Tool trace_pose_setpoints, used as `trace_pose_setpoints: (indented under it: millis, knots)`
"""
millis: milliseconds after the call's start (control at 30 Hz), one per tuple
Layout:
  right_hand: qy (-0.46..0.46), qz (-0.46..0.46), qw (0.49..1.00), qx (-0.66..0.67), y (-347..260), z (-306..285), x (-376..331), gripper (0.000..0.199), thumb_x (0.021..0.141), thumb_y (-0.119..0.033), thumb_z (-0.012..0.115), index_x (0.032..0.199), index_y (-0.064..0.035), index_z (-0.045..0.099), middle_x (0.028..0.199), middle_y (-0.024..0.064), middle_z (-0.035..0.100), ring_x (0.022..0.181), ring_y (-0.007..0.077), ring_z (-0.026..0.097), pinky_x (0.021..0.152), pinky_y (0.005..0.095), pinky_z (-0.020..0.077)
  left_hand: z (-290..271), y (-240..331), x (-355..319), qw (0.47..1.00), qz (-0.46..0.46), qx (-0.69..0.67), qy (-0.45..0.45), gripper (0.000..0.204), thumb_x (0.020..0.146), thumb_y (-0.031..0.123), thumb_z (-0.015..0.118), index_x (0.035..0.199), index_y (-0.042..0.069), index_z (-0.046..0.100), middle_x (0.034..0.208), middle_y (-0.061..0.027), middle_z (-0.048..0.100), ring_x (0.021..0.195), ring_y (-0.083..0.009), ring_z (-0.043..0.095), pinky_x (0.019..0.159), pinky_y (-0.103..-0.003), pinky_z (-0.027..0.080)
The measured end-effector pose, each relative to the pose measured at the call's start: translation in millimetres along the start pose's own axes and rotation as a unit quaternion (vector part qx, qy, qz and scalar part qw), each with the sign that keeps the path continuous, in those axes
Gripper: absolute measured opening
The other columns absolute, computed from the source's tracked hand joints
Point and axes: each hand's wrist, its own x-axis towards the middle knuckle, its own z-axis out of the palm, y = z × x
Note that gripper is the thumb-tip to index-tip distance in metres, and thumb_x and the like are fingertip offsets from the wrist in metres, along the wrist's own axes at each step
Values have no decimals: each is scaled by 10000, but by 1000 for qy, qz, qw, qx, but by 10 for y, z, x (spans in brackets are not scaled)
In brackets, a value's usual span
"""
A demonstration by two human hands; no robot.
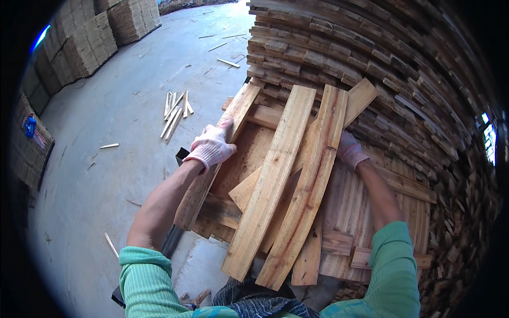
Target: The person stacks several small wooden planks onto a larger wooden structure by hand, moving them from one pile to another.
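My left hand (213,145), in a whitish-pink knit glove, is closed on the leftmost wooden board (240,108) of a loose pile. My right hand (351,150), gloved alike, grips the right edge of a board with a dark reddish streak (313,183); some of its fingers are hidden behind that board. Between the hands a paler board (273,177) slants toward me. Under these two, another board (361,99) crosses diagonally, its upper end sticking out at the right. Below lie more boards and a flat wooden panel (249,153).
Tall stacks of boards (339,40) rise at the far right, with a heap of offcuts (466,212) nearer. Slatted wooden panels (403,183) lie beside my right arm. Thin wood strips (175,114) litter the concrete floor (111,175). Stacked wood (87,45) lines the far left.
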Motion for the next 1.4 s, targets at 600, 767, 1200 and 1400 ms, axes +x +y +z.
trace_pose_setpoints:
  millis: [600,767,1200,1400]
  knots:
    - [125,301,734,596,-2310,-1270,-732,859,904,-403,739,1508,51,332,1382,208,573,1272,264,565,1050,376,461,27,877,-812,974,156,-161,-42,1096,769,434,815,1612,210,151,1460,-295,427,1301,-400,514,1090,-433,451]
    - [191,172,725,639,-1978,-1396,-1141,990,839,-398,818,1506,84,267,1304,217,598,1189,275,610,1005,341,502,-338,804,-1410,941,100,-312,-85,1025,782,323,806,1597,177,201,1330,-266,565,932,-282,679,797,-359,598]
    - [147,355,836,392,-1787,-686,-1037,903,898,-523,672,1522,3,285,1330,338,570,1238,468,569,1054,435,442,-217,591,-998,988,137,-57,51,892,794,306,711,1564,137,293,1364,-293,531,1300,-409,522,1082,-429,444]
    - [209,235,841,440,-1643,-920,-1041,786,951,-392,655,1530,-9,288,1380,255,571,1281,369,554,1066,390,425,336,804,-114,989,100,-85,69,540,910,291,637,1411,180,469,1345,-276,513,1170,-446,609,897,-533,562]
